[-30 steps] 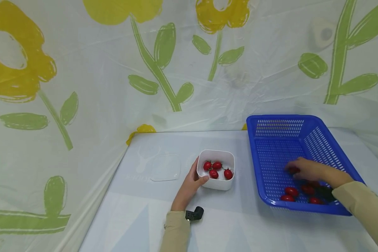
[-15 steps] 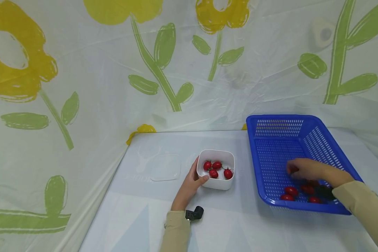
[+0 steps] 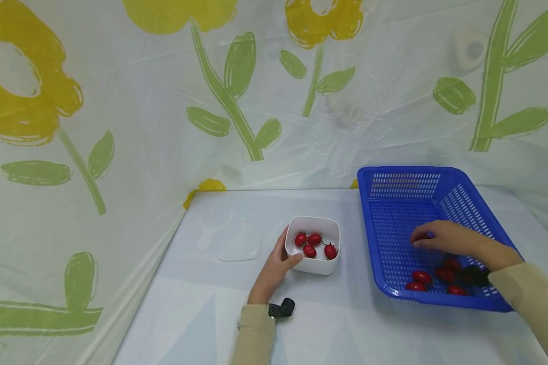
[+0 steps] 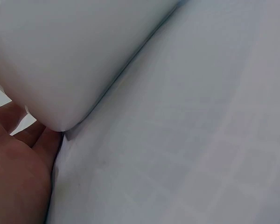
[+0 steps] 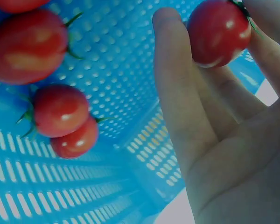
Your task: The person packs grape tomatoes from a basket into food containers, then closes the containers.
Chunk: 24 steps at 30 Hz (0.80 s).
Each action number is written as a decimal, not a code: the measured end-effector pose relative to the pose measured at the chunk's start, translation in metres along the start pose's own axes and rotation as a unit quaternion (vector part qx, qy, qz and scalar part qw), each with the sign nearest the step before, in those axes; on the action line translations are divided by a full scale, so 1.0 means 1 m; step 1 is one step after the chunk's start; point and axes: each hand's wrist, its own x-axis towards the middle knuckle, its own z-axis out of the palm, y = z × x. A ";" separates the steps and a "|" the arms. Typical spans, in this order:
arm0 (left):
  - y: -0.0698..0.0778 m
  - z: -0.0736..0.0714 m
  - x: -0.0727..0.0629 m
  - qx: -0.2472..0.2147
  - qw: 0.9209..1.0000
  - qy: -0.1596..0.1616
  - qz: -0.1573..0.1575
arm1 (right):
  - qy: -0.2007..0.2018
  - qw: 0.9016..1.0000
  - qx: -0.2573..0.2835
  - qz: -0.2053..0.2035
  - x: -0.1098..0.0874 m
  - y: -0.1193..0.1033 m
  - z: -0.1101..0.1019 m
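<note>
My left hand (image 3: 274,271) holds a small white square container (image 3: 314,267) at its near left corner, thumb by the front rim and fingers along the side. Several red cherry tomatoes (image 3: 309,251) lie on its floor. In the left wrist view, the container's smooth wall (image 4: 79,56) stands on the table beside my fingers. Over the inside of the blue basket (image 3: 367,228), my right hand (image 3: 452,238) pinches one cherry tomato (image 5: 218,33) between thumb and fingers. The right wrist view shows its green stem end. More tomatoes (image 5: 60,111) lie in the basket.
A clear flat lid (image 3: 240,242) lies on the white table (image 3: 210,284) left of the container. Behind the table hangs a white curtain (image 3: 146,91) printed with yellow flowers. The basket's raised perforated sides surround my right hand.
My right hand has risen slightly inside the basket, showing more of the tomatoes at its near end. The left hand and the container have stayed in place.
</note>
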 end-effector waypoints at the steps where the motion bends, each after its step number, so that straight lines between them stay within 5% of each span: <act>1: -0.004 -0.001 0.002 -0.001 1.000 0.001 0.000 | 0.005 1.000 -0.001 -0.001 0.000 -0.002 -0.001; 6: -0.020 -0.004 0.007 0.006 1.000 0.009 -0.004 | 0.035 0.999 -0.025 -0.020 -0.003 -0.021 -0.004; 16: 0.005 0.001 0.002 0.005 1.000 0.004 -0.001 | 0.085 0.995 -0.053 -0.019 -0.008 -0.053 -0.010; 24: -0.017 -0.002 0.005 0.008 1.000 0.008 -0.003 | 0.125 0.991 -0.028 -0.031 -0.020 -0.069 -0.003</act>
